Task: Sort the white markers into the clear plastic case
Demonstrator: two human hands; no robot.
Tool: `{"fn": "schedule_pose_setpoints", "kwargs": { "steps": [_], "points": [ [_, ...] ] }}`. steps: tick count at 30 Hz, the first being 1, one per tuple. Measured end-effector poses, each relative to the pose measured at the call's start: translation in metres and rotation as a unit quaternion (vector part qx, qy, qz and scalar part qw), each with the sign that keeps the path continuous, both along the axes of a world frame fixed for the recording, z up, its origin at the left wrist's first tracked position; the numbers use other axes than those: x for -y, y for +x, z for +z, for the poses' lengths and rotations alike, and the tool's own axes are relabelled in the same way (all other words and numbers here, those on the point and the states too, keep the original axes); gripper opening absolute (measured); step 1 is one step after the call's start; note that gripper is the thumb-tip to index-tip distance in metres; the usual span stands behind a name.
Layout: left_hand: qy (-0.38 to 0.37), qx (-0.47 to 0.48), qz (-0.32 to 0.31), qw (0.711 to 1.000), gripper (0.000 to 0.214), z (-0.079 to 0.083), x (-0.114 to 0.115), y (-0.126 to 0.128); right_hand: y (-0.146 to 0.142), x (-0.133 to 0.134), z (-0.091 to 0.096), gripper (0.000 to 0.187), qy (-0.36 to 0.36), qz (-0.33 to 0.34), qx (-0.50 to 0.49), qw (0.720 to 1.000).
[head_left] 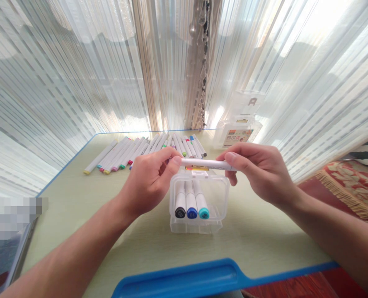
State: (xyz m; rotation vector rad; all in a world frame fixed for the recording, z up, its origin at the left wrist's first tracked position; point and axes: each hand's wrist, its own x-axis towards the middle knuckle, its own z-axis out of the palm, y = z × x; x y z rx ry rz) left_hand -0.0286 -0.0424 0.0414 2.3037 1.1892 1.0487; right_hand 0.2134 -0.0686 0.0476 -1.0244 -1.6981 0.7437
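Observation:
Level in the air, a white marker pen (202,162) is gripped at both ends. My left hand (149,178) pinches its left end, with the fingertips covering that tip. At the other end, my right hand (258,169) holds it between thumb and fingers. Just below the pen stands a clear plastic case (226,198). Inside it lie three white markers with their round cap ends facing me: a black-capped marker (180,212), a dark blue-capped marker (192,212) and a turquoise-capped marker (204,212).
Several white markers (118,155) with coloured ends lie in a row along the table's far side. A clear box with a printed label (238,134) stands at the back right, before striped curtains (109,74). A blue tray edge (184,279) runs along the table front.

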Motion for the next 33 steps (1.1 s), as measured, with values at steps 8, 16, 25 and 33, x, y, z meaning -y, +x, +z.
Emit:
{"fn": "schedule_pose_setpoints", "kwargs": {
  "steps": [8, 16, 25, 33],
  "points": [
    [-0.003, -0.004, 0.001, 1.0, 0.032, 0.0002, -0.0001, -0.0001, 0.0, 0.0001, 0.0001, 0.02, 0.0, -0.003, 0.002, 1.0],
    [-0.006, -0.008, 0.003, 1.0, 0.032, 0.0019, 0.0007, 0.0006, -0.0009, 0.0006, 0.0017, 0.02, -0.003, -0.002, 0.006, 1.0],
    [-0.005, -0.013, 0.004, 1.0, 0.032, 0.0024, 0.0011, 0.0007, 0.0009, 0.0006, -0.0001, 0.021, 0.001, 0.0, 0.009, 1.0],
    [-0.01, -0.012, -0.001, 1.0, 0.032, 0.0019, 0.0006, 0.0003, 0.0014, 0.001, 0.0005, 0.021, 0.003, 0.001, 0.012, 1.0]
  ]
}}
